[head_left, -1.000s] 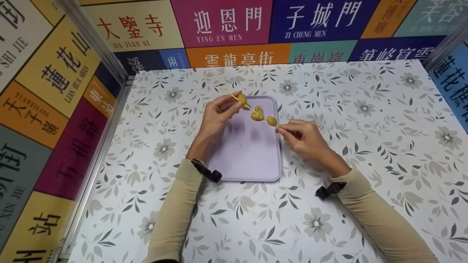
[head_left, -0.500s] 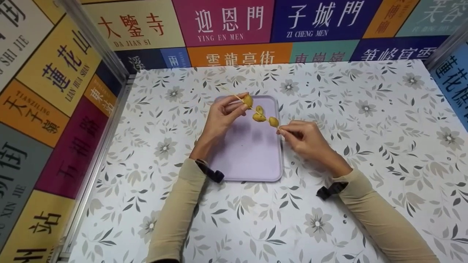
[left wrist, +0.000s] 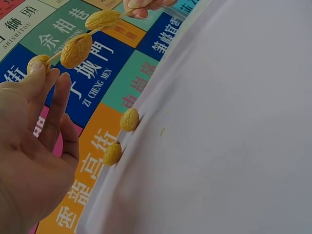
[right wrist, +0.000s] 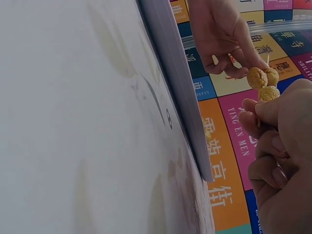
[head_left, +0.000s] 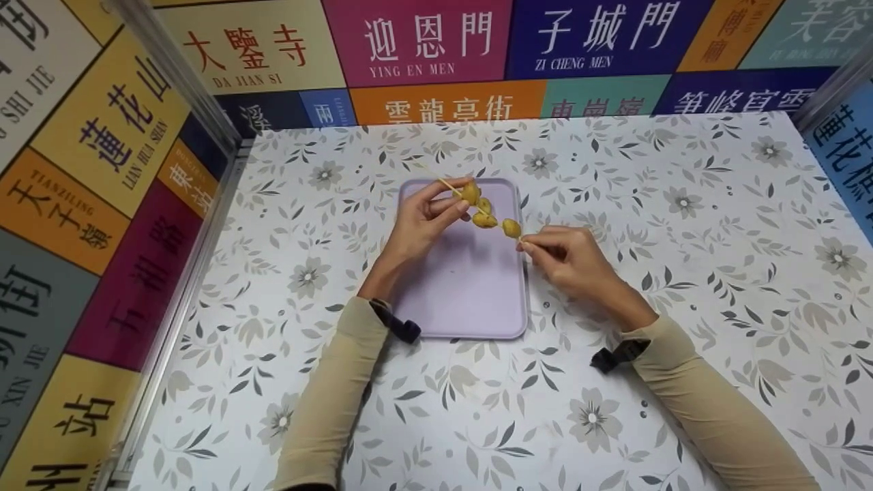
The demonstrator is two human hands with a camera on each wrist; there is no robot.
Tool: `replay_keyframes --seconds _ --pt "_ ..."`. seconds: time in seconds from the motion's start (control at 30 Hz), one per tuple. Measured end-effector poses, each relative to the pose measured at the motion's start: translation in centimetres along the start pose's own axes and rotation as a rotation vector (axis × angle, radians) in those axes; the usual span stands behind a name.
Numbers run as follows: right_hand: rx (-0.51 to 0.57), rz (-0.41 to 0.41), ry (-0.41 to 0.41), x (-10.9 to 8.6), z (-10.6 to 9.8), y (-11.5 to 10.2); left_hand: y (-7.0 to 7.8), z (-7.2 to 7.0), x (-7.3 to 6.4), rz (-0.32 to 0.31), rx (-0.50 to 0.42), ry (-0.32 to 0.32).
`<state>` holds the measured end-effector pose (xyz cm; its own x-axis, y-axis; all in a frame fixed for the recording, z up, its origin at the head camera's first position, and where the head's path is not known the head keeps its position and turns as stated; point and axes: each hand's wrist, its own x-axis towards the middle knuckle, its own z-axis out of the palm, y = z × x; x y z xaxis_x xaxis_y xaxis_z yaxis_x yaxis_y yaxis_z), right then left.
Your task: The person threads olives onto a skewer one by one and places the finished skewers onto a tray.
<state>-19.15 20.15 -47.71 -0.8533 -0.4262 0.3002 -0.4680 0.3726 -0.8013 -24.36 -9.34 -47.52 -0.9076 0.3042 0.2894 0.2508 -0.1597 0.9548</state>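
A thin wooden skewer (head_left: 448, 184) slants over the far part of a pale purple tray (head_left: 470, 300). Several wrinkled, yellow oval fruits show around it, three of them threaded on the stick in the left wrist view. My left hand (head_left: 426, 218) pinches the leftmost fruit (head_left: 470, 193) between thumb and fingertips, and bare stick extends beyond it. The middle fruit (left wrist: 76, 50) and the right-hand fruit (head_left: 511, 228) sit farther along. My right hand (head_left: 569, 256) pinches the skewer's right end, just past that last fruit. Two loose fruits (left wrist: 129, 120) lie by the tray's edge.
The tray lies on a table (head_left: 682, 286) covered in white floral print. Panels (head_left: 423, 41) with coloured blocks and lettering stand along the back and left sides. Small yellow crumbs (left wrist: 163, 132) lie on the tray.
My left hand has moved right and slightly toward me, carrying its pinched fruit along the skewer closer to the middle one. My right hand keeps its hold, nearly still.
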Motion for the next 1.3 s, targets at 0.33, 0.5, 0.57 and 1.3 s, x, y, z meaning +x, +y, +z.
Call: replay_keyframes --seconds 0.33,0.5,0.57,1.3 --pt "0.030 0.034 -0.014 -0.1 0.0 0.0 -0.4 0.4 0.0 -0.011 0.012 -0.038" --pt "0.035 -0.002 0.002 0.2 0.0 0.2 -0.3 0.3 0.1 -0.013 0.035 -0.035" --pt "0.047 -0.013 0.018 0.2 0.0 0.3 -0.2 0.3 0.2 -0.003 0.054 -0.039" --pt "0.104 0.017 0.150 0.1 -1.2 1.1 -1.2 1.9 3.3 -0.021 1.015 -0.092"
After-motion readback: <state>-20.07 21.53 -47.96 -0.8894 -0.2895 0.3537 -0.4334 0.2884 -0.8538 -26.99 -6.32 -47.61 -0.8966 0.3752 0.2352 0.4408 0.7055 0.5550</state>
